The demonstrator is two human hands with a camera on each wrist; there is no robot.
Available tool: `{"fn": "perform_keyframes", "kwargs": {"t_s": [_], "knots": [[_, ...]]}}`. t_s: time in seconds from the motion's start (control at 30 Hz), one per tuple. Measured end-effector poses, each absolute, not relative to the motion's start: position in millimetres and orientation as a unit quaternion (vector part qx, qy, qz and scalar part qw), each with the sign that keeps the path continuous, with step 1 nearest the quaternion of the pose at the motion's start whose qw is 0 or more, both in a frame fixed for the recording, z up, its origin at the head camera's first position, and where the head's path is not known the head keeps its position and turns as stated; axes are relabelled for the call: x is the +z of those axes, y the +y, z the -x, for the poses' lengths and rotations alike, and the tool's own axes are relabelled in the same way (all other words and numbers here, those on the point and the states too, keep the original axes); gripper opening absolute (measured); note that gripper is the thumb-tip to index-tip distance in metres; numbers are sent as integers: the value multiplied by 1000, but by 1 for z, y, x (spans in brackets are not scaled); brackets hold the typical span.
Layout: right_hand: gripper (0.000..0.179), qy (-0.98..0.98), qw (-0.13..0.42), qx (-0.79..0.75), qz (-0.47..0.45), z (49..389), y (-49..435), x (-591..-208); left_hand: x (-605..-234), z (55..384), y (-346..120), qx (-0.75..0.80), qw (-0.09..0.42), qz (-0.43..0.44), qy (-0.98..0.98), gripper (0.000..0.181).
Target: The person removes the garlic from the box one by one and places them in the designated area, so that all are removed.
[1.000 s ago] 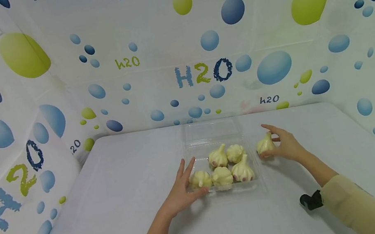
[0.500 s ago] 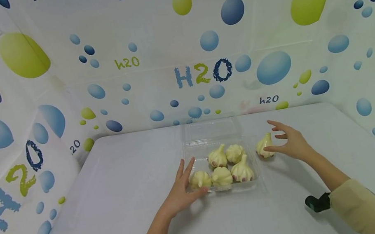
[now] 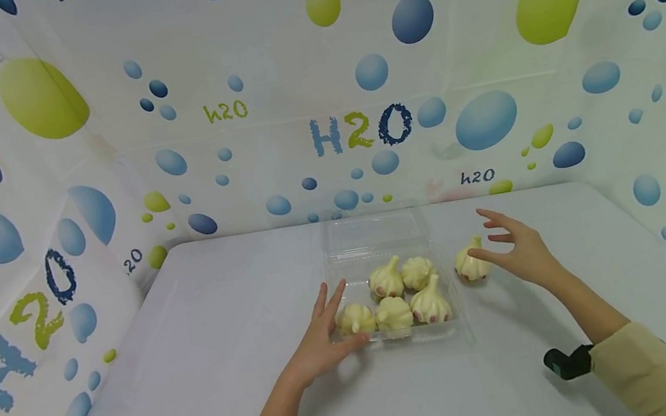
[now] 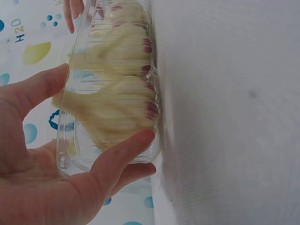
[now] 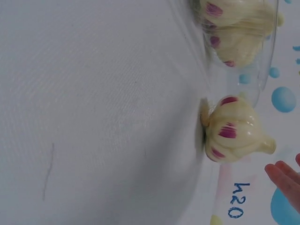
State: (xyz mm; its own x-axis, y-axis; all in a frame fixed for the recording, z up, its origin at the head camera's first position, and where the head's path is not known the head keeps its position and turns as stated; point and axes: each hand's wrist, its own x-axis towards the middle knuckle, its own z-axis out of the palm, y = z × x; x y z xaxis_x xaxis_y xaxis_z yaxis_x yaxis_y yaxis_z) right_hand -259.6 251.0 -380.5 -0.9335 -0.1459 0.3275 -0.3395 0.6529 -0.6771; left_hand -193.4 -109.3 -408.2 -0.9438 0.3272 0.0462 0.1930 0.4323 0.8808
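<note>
My left hand (image 3: 321, 340) holds the near left corner of a clear plastic clamshell box (image 3: 356, 285), its thumb along the front wall and its fingers at the left side. Several garlic bulbs (image 3: 430, 302) lie inside the box, pale cream with purple marks at the base. Through the box wall in the left wrist view, bulbs (image 4: 126, 112) show close to the fingers. One more garlic bulb (image 3: 470, 264) stands on the table just right of the box, stem up. Beside it my right hand (image 3: 525, 254) hovers with spread fingers, holding nothing; in the right wrist view its fingertips (image 5: 281, 180) are apart from the bulb's stem.
The box's lid (image 3: 374, 233) lies folded back toward the far table edge. A white cloth covers the table (image 3: 225, 316). Behind it hangs a curtain (image 3: 276, 39) printed with blue and green drops. Black wrist mounts (image 3: 568, 363) sit at both sleeves.
My right hand has let go of the garlic bulb on the table and drawn back to the right with its fingers opening. The left hand and box have stayed in place.
</note>
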Motion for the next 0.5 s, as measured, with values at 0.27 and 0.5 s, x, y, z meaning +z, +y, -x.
{"fn": "perform_keyframes", "kwargs": {"t_s": [0.27,0.5], "knots": [[72,-893,126,410,-136,253,238,-370,-408,193,-110,505,62,-155,847,85],[72,-887,122,424,-136,249,227,-366,-408,193,-110,510,62,-160,843,86]]}}
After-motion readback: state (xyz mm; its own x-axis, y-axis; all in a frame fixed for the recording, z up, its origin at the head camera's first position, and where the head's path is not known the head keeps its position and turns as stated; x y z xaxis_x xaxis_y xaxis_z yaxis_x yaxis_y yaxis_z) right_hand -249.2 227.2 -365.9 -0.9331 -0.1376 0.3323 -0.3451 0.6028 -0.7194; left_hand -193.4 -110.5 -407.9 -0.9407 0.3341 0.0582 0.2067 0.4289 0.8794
